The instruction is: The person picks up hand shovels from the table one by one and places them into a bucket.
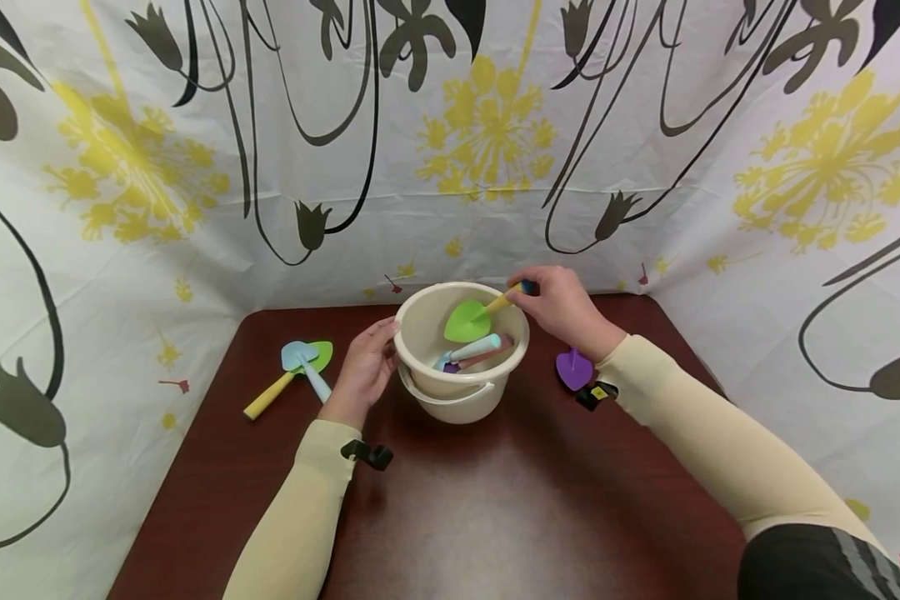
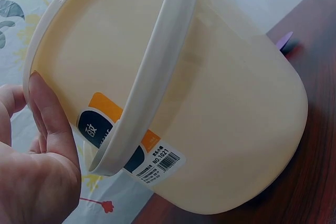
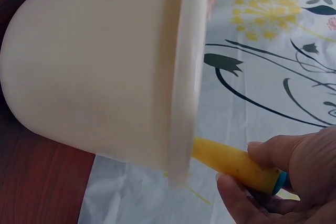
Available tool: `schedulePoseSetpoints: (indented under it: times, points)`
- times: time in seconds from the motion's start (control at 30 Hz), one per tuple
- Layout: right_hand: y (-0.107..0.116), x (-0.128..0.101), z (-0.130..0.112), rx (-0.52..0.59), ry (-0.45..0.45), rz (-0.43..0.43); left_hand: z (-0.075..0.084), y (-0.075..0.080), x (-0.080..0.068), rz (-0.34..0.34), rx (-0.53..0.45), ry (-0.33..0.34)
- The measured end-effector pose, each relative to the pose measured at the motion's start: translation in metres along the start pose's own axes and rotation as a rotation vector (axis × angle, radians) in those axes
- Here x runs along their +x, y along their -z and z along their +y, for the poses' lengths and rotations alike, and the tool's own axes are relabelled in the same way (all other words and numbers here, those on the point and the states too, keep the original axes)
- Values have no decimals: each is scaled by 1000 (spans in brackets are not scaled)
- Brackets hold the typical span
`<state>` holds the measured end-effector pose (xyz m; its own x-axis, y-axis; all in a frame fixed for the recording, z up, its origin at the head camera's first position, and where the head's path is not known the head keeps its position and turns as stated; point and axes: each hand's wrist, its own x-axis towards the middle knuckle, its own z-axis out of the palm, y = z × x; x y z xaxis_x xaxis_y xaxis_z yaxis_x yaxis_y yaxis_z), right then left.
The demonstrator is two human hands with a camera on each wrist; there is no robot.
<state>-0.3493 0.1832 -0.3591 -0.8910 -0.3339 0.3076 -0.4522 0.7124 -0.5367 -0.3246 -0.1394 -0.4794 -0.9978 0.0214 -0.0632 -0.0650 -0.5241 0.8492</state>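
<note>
A cream bucket (image 1: 463, 379) stands on the table with its handle hanging down the near side. My left hand (image 1: 367, 367) grips its rim from the left; in the left wrist view, fingertips sit at the rim above a printed label (image 2: 149, 153). My right hand (image 1: 562, 302) pinches the yellow handle of a toy shovel (image 3: 231, 162) near its blue-green end. The shovel's green blade (image 1: 467, 322) points down inside the bucket. Below it lie a tool with a light blue handle (image 1: 480, 347) and a tool with a pinkish handle (image 1: 495, 353), their lower ends partly hidden.
Left of the bucket, a light blue toy shovel (image 1: 315, 377) lies across a green-bladed one with a yellow handle (image 1: 268, 397). A purple shovel blade (image 1: 573, 369) shows under the right wrist. Patterned cloth (image 1: 450, 242) hangs behind the dark red table (image 1: 540, 517).
</note>
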Motion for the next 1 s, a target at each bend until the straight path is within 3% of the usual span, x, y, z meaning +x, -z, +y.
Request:
schedulePoseSetpoints:
  times: [0.2, 0.57, 1.0]
  points:
    - [-9, 3, -4, -38, 54, -12, 0, 0, 0, 5, -1, 1]
    - [-20, 6, -6, -47, 20, -95, 0, -1, -2, 0, -13, 3]
    - [-35, 10, -8, -75, 55, -144, -1, -1, 0, 0, -20, 4]
